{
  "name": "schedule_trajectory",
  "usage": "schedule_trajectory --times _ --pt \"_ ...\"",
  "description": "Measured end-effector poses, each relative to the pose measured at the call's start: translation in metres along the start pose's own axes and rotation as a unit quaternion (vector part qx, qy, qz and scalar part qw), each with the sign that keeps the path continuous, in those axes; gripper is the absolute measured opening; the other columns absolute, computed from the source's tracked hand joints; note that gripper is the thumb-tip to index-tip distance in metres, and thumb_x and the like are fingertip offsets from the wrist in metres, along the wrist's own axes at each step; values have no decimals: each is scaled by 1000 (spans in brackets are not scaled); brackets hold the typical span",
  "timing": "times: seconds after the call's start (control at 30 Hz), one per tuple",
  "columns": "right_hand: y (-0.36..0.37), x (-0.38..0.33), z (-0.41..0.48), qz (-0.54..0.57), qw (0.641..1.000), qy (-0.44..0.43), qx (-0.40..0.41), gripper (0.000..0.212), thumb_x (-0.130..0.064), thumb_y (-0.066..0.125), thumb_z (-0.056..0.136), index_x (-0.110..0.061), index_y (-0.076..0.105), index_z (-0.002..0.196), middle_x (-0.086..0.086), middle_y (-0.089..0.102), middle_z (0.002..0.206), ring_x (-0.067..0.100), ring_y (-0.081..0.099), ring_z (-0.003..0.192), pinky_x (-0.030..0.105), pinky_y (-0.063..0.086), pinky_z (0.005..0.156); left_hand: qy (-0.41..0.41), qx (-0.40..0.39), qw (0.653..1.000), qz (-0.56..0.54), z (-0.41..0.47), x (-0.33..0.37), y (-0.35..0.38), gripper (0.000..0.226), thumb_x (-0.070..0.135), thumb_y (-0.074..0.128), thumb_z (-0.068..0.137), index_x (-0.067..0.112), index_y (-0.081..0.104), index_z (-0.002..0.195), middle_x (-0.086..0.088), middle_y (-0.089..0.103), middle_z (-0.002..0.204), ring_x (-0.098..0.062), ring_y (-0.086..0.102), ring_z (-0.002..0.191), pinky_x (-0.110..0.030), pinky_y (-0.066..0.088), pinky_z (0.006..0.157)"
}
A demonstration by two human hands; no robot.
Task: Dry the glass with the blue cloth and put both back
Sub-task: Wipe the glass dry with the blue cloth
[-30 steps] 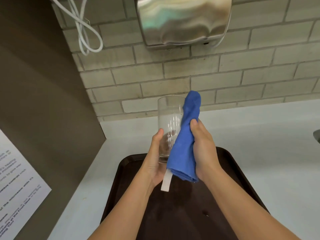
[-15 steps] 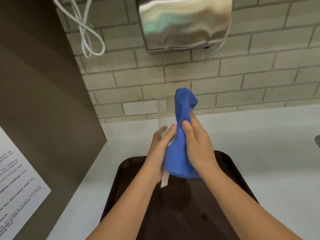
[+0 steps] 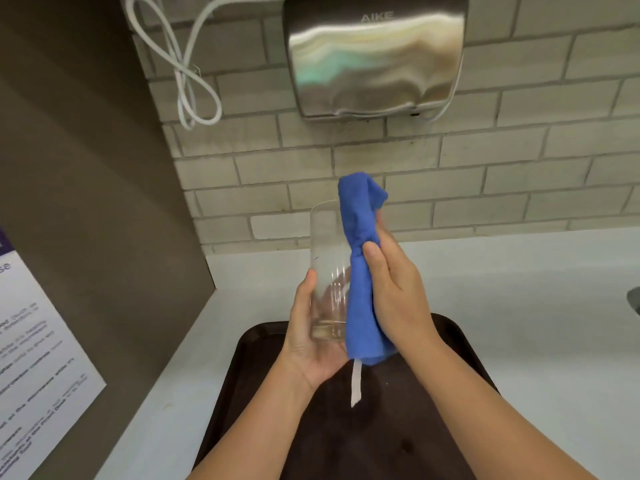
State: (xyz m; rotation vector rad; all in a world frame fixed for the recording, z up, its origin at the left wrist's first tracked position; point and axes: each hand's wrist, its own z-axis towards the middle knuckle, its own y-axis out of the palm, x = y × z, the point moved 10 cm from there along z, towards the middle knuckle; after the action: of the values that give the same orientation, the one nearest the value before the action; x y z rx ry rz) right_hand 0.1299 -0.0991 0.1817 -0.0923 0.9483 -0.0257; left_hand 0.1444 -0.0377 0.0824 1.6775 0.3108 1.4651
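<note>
Head view: left hand (image 3: 304,358) holds glass (image 3: 327,251); right hand (image 3: 394,292) clenches blue cloth (image 3: 360,299), apparently pressed on its hidden side.

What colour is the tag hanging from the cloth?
White; the tag hangs below the blue cloth, head view.

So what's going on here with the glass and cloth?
A person is drying a clear glass. The left hand holds the glass near its base, while the right hand grips a bunched blue cloth against its side. Both are held up over a dark brown tray on a white counter; neither has been set down yet.
</note>
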Motion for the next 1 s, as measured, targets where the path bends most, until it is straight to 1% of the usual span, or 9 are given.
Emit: schedule_trajectory --times 0.13,0.33,0.4,0.5,0.6,0.7,0.8,0.87,1.0 --pt "22 8 -63 -13 997 -33 -64 42 -27 35 91 -48 28 127 -26 22 144 -15 24 130 0 24 100 18 -7 999 -30 -3 6 -11 61 43 83 49 3 72 94 -16 74 88 -26 72 80 -36 59 67" --pt "1 13 -10 20 999 27 9 37 -23 33 96 -34 35 132 -13 35 143 -7 38 124 9 30 103 -14 -24 999 -37 3 -7 -5 66 54 72 60 11 66 110 -13 72 103 -27 68 97 -41 56 80" --pt "-13 28 13 65 991 102 64 30 -26 34 96 -19 53 119 -3 60 111 8 57 98 21 45 91 2 -6 1000 -23 8 -1 -5 65 52 75 56 11 69 106 -15 72 102 -30 68 95 -45 56 74" --pt "-18 58 13 137 965 195 107 25 -30 38 94 -23 59 82 -3 59 74 4 59 65 15 49 63 37 29 998 51 17 15 -9 47 51 70 58 16 75 88 -9 76 88 -24 72 82 -37 58 65" --pt "-3 76 -22 203 940 257 97 30 -36 41 91 -24 64 78 5 67 78 16 65 75 30 52 73 66 94 982 152 21 28 -18 40 51 68 59 20 76 83 -5 75 84 -19 71 77 -32 58 70" --pt "-2 61 -37 132 971 185 77 27 -46 43 87 -33 66 93 -13 71 87 2 66 85 16 53 73 90 158 962 205 18 36 -26 69 48 72 59 14 60 118 -15 65 113 -30 63 103 -44 50 91" --pt "-10 26 -15 5 997 59 59 43 -41 40 91 -32 38 133 -15 42 139 -6 39 123 4 35 97 109 126 955 246 18 30 -18 61 45 68 66 19 57 120 -5 72 101 -21 68 92 -35 56 78" --pt "-16 7 8 -54 996 14 63 44 -33 38 94 -27 33 137 -13 34 142 -5 32 127 3 30 99 99 85 966 223 18 20 -10 50 43 66 69 19 61 113 -1 74 91 -16 70 82 -30 58 69" --pt "-33 31 24 54 980 145 122 28 -34 37 94 -18 55 80 -1 57 76 9 54 69 22 43 65 91 56 979 174 18 18 -3 32 43 65 67 24 69 92 -1 72 83 -15 68 74 -32 57 66"
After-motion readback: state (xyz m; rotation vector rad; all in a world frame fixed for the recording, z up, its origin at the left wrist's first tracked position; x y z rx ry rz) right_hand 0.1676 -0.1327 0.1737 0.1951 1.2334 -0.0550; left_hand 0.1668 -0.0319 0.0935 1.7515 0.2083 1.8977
